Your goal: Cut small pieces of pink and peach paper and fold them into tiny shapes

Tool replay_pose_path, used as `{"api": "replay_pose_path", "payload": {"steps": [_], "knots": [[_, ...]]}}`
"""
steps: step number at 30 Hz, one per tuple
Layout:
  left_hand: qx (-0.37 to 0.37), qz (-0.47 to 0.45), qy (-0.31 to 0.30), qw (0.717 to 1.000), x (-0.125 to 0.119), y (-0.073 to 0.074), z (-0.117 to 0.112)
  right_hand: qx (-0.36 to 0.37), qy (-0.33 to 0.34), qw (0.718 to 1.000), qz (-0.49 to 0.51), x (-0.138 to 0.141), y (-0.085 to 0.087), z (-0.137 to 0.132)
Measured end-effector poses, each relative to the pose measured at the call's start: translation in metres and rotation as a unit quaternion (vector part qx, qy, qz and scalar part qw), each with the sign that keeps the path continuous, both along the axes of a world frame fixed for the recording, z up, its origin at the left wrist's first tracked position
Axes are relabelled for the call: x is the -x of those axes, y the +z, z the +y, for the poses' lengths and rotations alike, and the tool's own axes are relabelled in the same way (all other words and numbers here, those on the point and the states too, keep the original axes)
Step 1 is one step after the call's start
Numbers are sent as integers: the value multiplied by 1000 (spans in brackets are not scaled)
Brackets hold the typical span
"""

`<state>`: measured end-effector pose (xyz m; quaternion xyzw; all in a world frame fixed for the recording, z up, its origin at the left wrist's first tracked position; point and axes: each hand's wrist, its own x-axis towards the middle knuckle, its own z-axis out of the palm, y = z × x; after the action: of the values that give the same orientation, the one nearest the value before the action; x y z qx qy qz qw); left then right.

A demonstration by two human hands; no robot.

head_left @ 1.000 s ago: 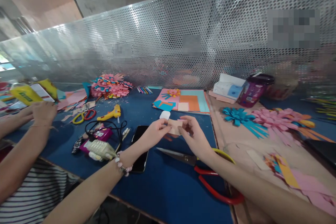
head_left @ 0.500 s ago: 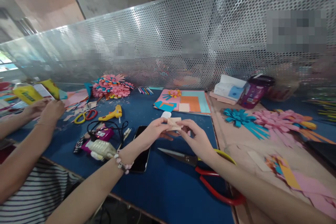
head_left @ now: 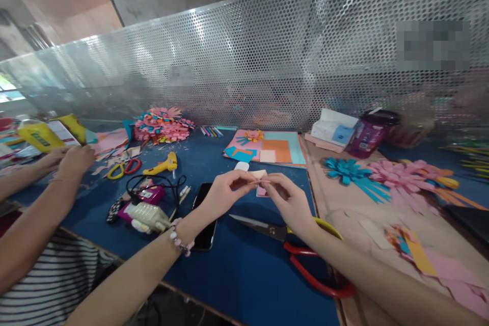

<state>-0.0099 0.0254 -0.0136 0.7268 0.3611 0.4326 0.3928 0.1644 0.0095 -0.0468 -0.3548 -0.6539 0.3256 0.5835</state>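
A: Paper piece [head_left: 259, 173]: looks how?

B: Small, peach-beige, folded over along top edge, w/ a bit of pink showing below. Too small to tell more.

A: Held how?

B: Pinched from both sides. Clamped at left end by thumb & forefinger of left hand [head_left: 225, 191], at right end by same two of right hand [head_left: 291, 198]. Both hands closed on it, almost touching in the middle.

A: And sits where?

B: Lifted off the blue mat [head_left: 244, 275], centre of view, just in front of a white oval case [head_left: 241, 166].

A: Nearest bits?

B: Below right wrist: big scissors [head_left: 280, 234] w/ red & yellow handles, flat on mat, blades pointing left, handles partly hidden by forearm. Under left wrist: black phone [head_left: 204, 214], part covered by it.

A: Further out?

B: Left: purple & white gadget w/ black cable [head_left: 147, 209], yellow glue gun [head_left: 164, 164], small scissors [head_left: 122, 168], pile of paper flowers [head_left: 162, 125]. Behind: stack of coloured sheets [head_left: 278, 150]. Right: tissue pack [head_left: 334, 130], purple tub [head_left: 369, 135], blue flower [head_left: 346, 169] & pink flower [head_left: 401, 173].

A: Anything in the way?

B: Far left, a co-worker's hands [head_left: 72, 160], well apart. At back, perforated metal screen [head_left: 267, 61] closing off the bench.
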Motion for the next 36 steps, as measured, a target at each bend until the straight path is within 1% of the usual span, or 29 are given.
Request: {"api": "replay_pose_path", "payload": {"steps": [2,4,9,11,15,20,24,31,36], "knots": [[-15,5,17,1000,1,-1,0,-7,-1,1000,1,1,0,-1],[-7,-3,21,1000,1,-2,1,-6,0,1000,13,1,-1,0],[46,-76,-7,996,-2,-5,1,-4,-13,999,37,2,-3,2],[55,-84,-10,995,-4,-5,1,-6,-22,999,30,2,-4,3],[39,-39,7,998,-5,-6,1,1,-5,1000,16,1,-3,1],[27,-19,14,999,-5,-9,2,41,-3,997,68,3,-4,1],[-1,5,34,999,-5,-11,3,54,1,996,68,4,-4,3],[-3,-12,23,1000,-5,-12,3,67,0,997,43,2,-3,3],[-11,-4,33,999,-6,-12,3,83,-3,996,33,2,1,3]]}}
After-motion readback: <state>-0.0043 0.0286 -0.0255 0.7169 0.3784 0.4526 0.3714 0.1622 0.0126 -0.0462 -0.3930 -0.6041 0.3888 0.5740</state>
